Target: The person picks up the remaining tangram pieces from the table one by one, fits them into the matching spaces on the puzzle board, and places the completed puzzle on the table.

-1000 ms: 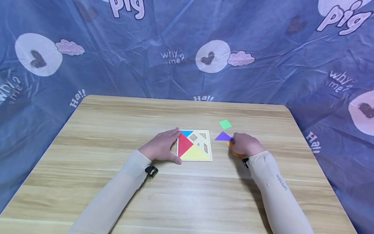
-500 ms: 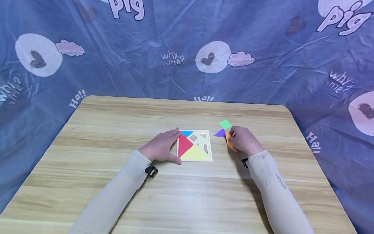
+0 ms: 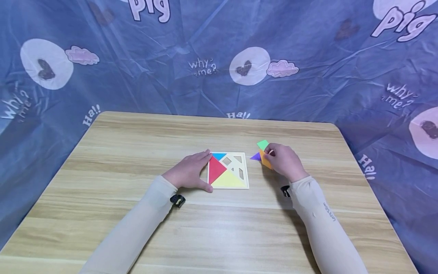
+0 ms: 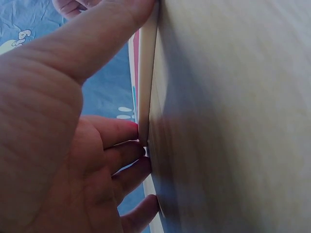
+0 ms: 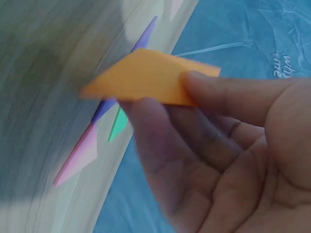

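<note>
A wooden tangram board [image 3: 246,171] lies on the table, with red [image 3: 215,170], yellow [image 3: 228,180] and blue [image 3: 218,156] triangles seated in it. My left hand [image 3: 189,169] holds the board's left side, thumb at the near corner and fingers at the far corner. Between thumb and fingers, my right hand [image 3: 285,161] pinches an orange parallelogram piece [image 5: 141,77], raised on its edge. Behind that piece lie a purple triangle [image 3: 255,156] and a green square-like piece [image 3: 262,144], both partly hidden. A pink piece [image 5: 80,158] shows in the right wrist view; the right hand hides it in the head view.
The board's upper right shows bare recesses with small cut-out holes [image 3: 241,173]. A wood-grain table [image 3: 154,133] carries everything. A blue printed cloth [image 3: 171,87] hangs behind its far edge and along both sides.
My right hand has picked up the orange parallelogram from the table, tipped it upright and shifted slightly left and away. The purple triangle is now more covered. My left hand stays on the board.
</note>
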Demonstrator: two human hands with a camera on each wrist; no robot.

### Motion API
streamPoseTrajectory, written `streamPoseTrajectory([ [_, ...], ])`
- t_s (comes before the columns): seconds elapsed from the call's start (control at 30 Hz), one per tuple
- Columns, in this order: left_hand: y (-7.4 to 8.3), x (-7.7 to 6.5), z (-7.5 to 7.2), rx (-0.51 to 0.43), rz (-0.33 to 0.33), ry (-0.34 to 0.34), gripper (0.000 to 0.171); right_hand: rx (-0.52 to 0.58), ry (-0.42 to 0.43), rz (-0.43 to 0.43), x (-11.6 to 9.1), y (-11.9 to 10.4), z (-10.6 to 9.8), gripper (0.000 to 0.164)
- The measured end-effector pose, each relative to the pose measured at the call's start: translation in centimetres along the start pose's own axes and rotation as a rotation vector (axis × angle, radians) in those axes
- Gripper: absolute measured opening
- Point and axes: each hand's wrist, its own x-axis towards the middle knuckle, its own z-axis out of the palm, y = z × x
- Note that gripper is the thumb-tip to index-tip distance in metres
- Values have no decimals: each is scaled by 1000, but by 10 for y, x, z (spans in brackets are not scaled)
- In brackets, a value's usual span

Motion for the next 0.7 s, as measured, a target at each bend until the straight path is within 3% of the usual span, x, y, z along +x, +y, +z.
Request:
streamPoseTrajectory([
  [0.43,-1,1,1,4,-4,4,120,75,200,-45,0,-11,0,15],
  [0.7,-1,1,1,1,2,3,120,118,159,-74,0,-13,1,16],
])
